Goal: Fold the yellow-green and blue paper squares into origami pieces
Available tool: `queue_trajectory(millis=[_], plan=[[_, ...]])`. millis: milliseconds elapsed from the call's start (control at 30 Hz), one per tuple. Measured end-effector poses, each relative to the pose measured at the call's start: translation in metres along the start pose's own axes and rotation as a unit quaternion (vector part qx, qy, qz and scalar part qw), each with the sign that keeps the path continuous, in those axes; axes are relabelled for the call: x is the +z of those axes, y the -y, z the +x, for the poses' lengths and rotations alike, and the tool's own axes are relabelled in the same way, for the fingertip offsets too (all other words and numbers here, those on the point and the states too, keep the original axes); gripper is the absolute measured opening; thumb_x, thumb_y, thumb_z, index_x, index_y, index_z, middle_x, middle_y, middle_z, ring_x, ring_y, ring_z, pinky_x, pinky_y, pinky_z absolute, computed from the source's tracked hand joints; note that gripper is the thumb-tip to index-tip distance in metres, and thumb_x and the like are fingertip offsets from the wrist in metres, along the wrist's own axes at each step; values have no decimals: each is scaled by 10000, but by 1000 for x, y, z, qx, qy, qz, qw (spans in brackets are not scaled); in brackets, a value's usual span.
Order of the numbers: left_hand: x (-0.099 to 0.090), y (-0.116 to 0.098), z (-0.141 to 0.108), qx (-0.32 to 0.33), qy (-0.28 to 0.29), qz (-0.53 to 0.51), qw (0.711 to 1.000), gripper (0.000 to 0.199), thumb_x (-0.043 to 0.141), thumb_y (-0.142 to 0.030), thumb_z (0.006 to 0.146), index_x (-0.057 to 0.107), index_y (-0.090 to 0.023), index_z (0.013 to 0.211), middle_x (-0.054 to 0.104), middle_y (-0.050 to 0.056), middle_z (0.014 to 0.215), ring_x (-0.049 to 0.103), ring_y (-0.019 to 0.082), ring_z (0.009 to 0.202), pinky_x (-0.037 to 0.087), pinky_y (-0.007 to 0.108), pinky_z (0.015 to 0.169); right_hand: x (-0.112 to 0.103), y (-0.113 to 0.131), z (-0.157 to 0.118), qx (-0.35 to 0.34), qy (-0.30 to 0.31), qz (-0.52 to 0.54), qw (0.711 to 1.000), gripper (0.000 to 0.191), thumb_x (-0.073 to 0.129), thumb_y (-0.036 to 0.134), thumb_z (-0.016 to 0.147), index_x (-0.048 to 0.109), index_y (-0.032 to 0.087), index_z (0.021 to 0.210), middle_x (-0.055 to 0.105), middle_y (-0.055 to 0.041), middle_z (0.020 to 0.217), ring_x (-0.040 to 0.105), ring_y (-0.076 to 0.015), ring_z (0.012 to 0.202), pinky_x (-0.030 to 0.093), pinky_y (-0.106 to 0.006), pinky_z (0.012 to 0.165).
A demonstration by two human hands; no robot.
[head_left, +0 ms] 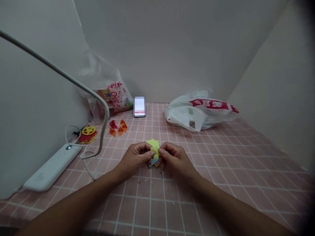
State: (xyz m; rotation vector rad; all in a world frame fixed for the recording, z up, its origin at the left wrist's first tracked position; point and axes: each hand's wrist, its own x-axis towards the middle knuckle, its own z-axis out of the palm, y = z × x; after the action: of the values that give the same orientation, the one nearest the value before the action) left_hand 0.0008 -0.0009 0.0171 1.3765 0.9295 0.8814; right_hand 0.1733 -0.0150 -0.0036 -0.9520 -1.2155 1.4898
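The left hand (134, 159) pinches the left edge of a small yellow paper (154, 151), the thumb laid against it and the fingers curled in behind. The right hand (176, 159) pinches the opposite edge, its thumb and forefinger pressed together on the paper. Both grips are closed to the thickness of the sheet, and the hands sit near each other with the paper between them, over the near middle of the pink tiled worktop (209, 203). Just below and behind the paper, blue and orange sheets (155, 163) show; whether the fingers touch these too cannot be told.

Beyond the left hand lie orange and red folded pieces (120, 130), with yellow and red cutouts (88, 134) farther left, near a white power strip (51, 168). A phone (139, 107) stands upright near the wall, between a filled clear bag (108, 95) and a white bag (200, 111).
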Motion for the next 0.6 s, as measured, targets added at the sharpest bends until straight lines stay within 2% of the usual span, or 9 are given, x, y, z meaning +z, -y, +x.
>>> queue_trajectory(millis=[200,467,600], plan=[[-1,5,1,22,12,-19,1000,201,704,-341,777,657,-145,770,620,-8,674,554,104,589,446,232,596,-1,4,0,-3,14,14,1000,281,667,411,827,562,188,692,589,21,601,512,-97,482,404,-232,489],[-2,8,2,10,21,-46,999,190,709,-319,782,647,-145,826,629,-13,695,563,94,583,463,223,589,-2,4,0,-11,23,17,1000,270,650,395,849,553,186,709,582,29,611,514,-88,479,404,-219,485],[-2,6,2,17,25,-28,999,220,709,-348,790,631,-144,811,613,-14,695,562,100,596,453,223,582,-1,6,-1,-42,12,-69,997,231,620,349,876,570,191,715,579,25,599,511,-104,501,392,-232,496]])
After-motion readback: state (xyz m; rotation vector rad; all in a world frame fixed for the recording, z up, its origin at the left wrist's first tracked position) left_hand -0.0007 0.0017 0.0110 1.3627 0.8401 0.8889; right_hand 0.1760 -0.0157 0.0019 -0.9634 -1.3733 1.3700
